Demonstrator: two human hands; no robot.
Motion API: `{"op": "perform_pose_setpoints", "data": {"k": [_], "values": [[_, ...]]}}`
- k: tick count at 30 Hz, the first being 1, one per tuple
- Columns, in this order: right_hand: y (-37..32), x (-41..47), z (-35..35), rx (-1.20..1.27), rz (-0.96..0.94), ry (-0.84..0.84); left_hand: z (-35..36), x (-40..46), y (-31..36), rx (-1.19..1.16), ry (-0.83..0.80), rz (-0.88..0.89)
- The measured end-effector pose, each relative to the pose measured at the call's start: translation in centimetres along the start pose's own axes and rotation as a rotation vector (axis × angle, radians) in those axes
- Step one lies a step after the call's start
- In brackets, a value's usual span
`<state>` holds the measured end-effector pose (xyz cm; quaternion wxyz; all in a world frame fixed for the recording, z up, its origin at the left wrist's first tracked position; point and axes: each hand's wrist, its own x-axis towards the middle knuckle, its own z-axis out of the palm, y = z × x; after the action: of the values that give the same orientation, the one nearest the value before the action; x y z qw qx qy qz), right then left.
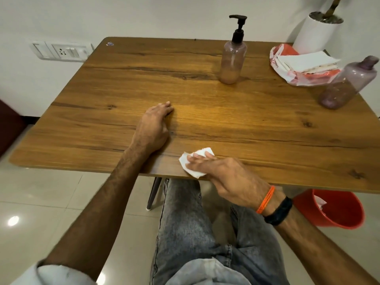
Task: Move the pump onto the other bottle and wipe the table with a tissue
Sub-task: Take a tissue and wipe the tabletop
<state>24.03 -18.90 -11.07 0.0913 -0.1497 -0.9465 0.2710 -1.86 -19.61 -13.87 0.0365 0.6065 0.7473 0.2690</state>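
Jeans [185,223], right hand [228,177] pressing tissue [202,151] on table [144,79], pump [238,23] on bottle [231,62]

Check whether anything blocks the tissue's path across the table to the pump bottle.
Nothing visible. Bare wooden table lies between the white tissue under the right hand and the translucent brown pump bottle; the left hand rests aside.
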Motion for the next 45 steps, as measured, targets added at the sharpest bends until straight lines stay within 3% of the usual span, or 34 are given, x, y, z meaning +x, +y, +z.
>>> {"op": "perform_pose_setpoints", "data": {"k": [4,7,10,14,18,23,28,41,45], "values": [[0.0,-0.1,-0.6,0.221,0.080,-0.022,0.0,0.0,-0.2,-0.011,-0.012,0.000],[0.3,1.1,-1.7,0.689,0.189,0.170,0.0,0.1,-0.3,-0.020,-0.020,-0.008],[1.4,3.0,-2.3,1.276,0.463,0.351,0.0,0.1,-0.3,-0.016,-0.010,-0.006],[2.7,4.4,-3.1,1.497,0.596,0.368,0.0,0.0,-0.3,-0.019,-0.024,-0.014],[3.1,4.9,-3.4,1.519,0.598,0.373,0.1,0.1,-0.3,-0.014,-0.010,-0.019],[3.4,5.2,-3.9,1.371,0.635,0.482,0.2,0.2,-0.2,-0.008,-0.007,-0.020],[3.6,5.6,-4.7,1.232,0.669,0.455,0.0,0.0,-0.2,-0.023,-0.011,-0.015],[4.2,5.7,-5.2,1.518,0.650,0.257,-0.1,0.0,0.0,-0.030,-0.028,-0.016],[4.5,6.1,-4.6,1.428,0.648,0.373,-0.2,0.0,0.1,-0.032,-0.033,-0.020]]}}
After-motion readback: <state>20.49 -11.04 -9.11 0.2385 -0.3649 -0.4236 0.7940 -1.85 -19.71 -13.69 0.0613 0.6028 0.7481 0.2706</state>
